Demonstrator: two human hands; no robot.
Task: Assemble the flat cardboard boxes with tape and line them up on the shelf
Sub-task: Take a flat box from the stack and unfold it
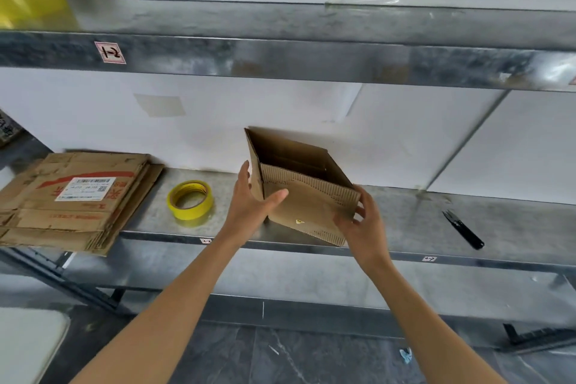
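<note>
Cardboard box is held at the shelf.
Its front corners are gripped by the left hand and right hand; a tag marked "1-2" is seen up-left of them.

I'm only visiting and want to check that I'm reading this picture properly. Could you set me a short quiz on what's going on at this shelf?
1. True or false: the yellow tape roll lies on the shelf between the stack of flat boxes and the open box.
2. Fill in: the black tool lies to the ___ of the open box.
3. What do the left hand and right hand hold? A the tape roll; B the open box; C the black tool.
Key: 1 true; 2 right; 3 B.
</note>
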